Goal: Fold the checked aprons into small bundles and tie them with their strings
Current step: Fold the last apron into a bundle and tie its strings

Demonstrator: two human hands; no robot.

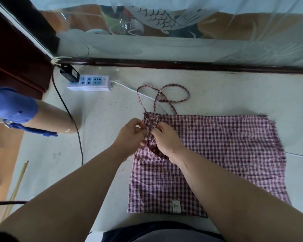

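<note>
Where the checked apron (217, 154) lies spread flat on the pale speckled floor (103, 109), its far left corner is bunched up between both hands. The left hand (129, 137) pinches the gathered cloth from the left, its fingers (138, 124) curled tight on the fold. The right hand (166, 138) grips the same bunch from the right, fingers clamped on it. The apron's strings (164, 95) trail in loose loops on the floor beyond the hands. A small pale label (176, 206) sits at the near hem. Farther left, a white power strip (89, 83) carries a black adapter (69, 73), whose black cable (73, 123) runs toward the camera past another person's bare leg (56, 116).
</note>
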